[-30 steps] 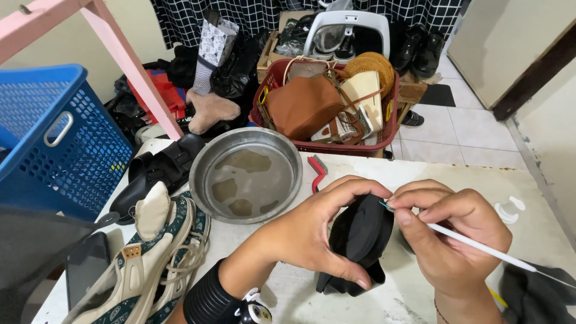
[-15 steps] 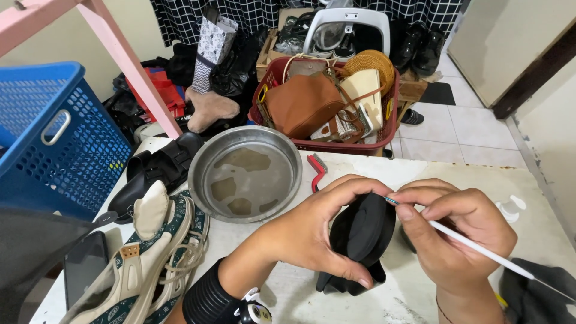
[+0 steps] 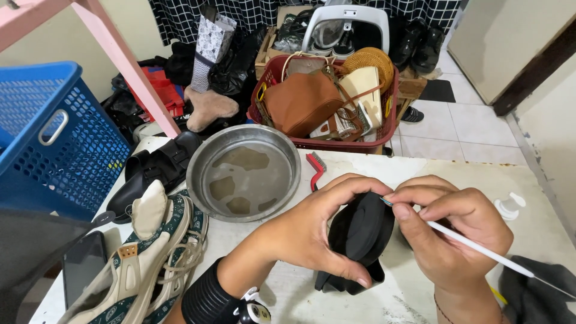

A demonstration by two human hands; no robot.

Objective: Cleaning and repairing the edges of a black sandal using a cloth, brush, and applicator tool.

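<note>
My left hand (image 3: 312,231) grips a black shoe (image 3: 360,237), holding it tilted with its dark sole facing me above the white table (image 3: 540,204). My right hand (image 3: 450,240) pinches a thin white stick (image 3: 480,249) like a pen, with its tip touching the top edge of the shoe's sole. The stick's far end runs off towards the lower right. A black ribbed cuff and a watch sit on my left wrist.
A round metal basin (image 3: 243,174) with a little water and a red brush (image 3: 316,168) lie behind the shoe. At the left are a black sandal (image 3: 153,171), patterned sneakers (image 3: 150,252), a phone (image 3: 81,267) and a blue basket (image 3: 54,141). A red basket (image 3: 330,111) of bags stands beyond the table.
</note>
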